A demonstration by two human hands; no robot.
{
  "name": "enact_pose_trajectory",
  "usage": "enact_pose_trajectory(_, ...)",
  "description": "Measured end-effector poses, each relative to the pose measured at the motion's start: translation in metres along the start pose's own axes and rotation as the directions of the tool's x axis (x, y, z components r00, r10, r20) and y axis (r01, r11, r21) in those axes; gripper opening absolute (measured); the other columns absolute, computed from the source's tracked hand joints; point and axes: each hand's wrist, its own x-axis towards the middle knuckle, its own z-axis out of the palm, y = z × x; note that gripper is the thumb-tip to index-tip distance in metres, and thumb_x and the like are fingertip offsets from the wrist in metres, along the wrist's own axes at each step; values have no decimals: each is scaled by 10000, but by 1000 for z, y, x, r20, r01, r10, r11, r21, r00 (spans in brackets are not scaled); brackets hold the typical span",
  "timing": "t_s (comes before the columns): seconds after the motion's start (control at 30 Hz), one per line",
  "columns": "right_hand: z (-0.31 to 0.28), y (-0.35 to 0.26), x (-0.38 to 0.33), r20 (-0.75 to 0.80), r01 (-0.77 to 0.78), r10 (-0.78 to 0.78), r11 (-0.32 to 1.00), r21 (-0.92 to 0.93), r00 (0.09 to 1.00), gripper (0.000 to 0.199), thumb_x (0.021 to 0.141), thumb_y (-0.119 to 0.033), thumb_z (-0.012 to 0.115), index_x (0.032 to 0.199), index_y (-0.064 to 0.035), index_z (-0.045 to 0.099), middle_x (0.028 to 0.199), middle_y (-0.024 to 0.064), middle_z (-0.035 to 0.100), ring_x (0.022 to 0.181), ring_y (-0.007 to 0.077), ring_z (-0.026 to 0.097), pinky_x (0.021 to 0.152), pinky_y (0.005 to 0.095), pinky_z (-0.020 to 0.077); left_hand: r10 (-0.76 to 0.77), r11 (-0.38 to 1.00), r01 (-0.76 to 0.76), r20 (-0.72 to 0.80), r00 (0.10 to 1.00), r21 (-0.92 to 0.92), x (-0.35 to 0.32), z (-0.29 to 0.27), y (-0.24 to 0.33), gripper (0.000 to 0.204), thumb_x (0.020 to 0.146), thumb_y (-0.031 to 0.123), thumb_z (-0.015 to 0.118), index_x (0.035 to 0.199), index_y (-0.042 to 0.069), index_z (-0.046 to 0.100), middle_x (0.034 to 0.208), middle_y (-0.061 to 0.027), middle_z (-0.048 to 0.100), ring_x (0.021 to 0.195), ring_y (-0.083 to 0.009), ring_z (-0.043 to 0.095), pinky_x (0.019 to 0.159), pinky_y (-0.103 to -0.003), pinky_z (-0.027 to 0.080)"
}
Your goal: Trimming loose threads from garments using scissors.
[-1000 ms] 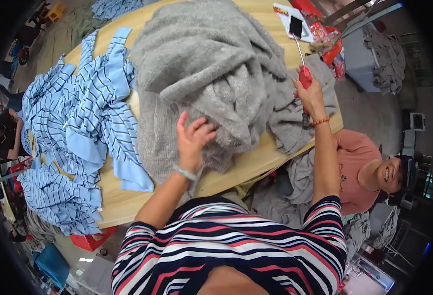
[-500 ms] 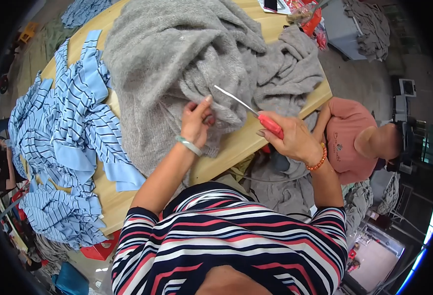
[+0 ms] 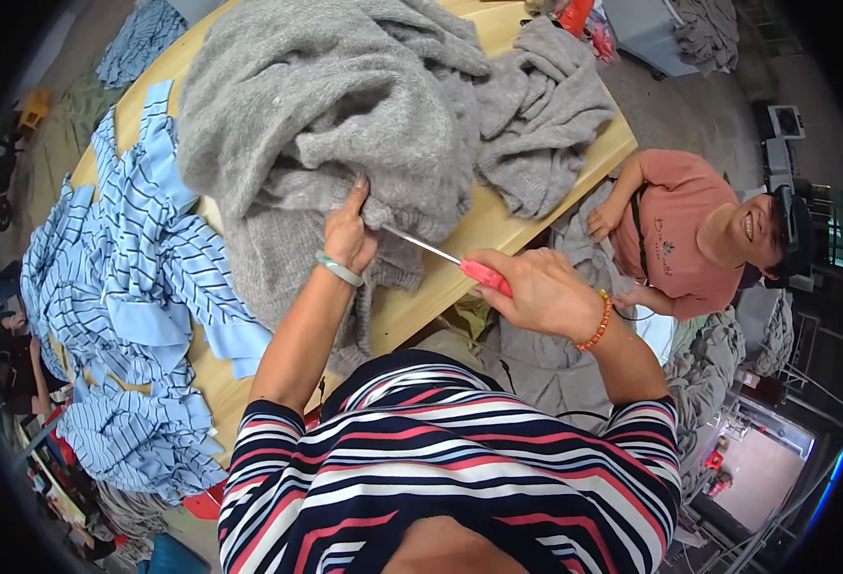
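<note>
Work at a wooden table [image 3: 493, 222], seen from above through a head-worn fisheye lens. A large heap of grey knit cloth [image 3: 326, 124] lies on the table in front of the person, its lower folds nearest the striped shirt [image 3: 450, 459]. The right hand [image 3: 550, 292] is closed around the red handle of a tool [image 3: 483, 275], whose thin, straight metal shaft points toward the person's left and slightly away from the body. The tip of the shaft meets the grey folds just beside the left hand [image 3: 350, 239]; whether it passes into the cloth cannot be told. The left hand lies against the lower part of the heap, one digit extended over the cloth and the other fingers curled; whether they pinch a fold cannot be told. A pale green bangle [image 3: 340, 270] circles the left wrist, and an orange beaded bracelet [image 3: 593, 320] the right. To the right of the heap lies a smaller grey bundle [image 3: 541, 115]. To the left, blue cloth with dark stripes [image 3: 134, 258] spreads over the table's edge. At the right, beyond the table, a co-worker [image 3: 675, 239] in a salmon shirt and dark cap stands beside more grey cloth [image 3: 536, 373].
</note>
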Motion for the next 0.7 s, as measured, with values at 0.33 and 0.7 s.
enact_pose_trajectory(0.33,0,-17,6,53,87,-85,996,-29,995,425,844,-316,626,1226,-141,562,772,204,646,742,389,629,666,473,492,134,987,-129,35,990,-99,-24,-52,-1,328,954,195,523,1233,31,470,1104,-81,596,1034,-239,558,874,-460,478)
enact_pose_trajectory(0.7,-3,-47,23,43,112,-109,992,-60,993,402,879,-294,568,1227,-95,531,790,196,660,784,380,641,722,468,493,212,974,-217,80,974,59,-24,-33,28,115,886,97,621,949,69,530,881,-16,591,771,-100,566,678,-239,465)
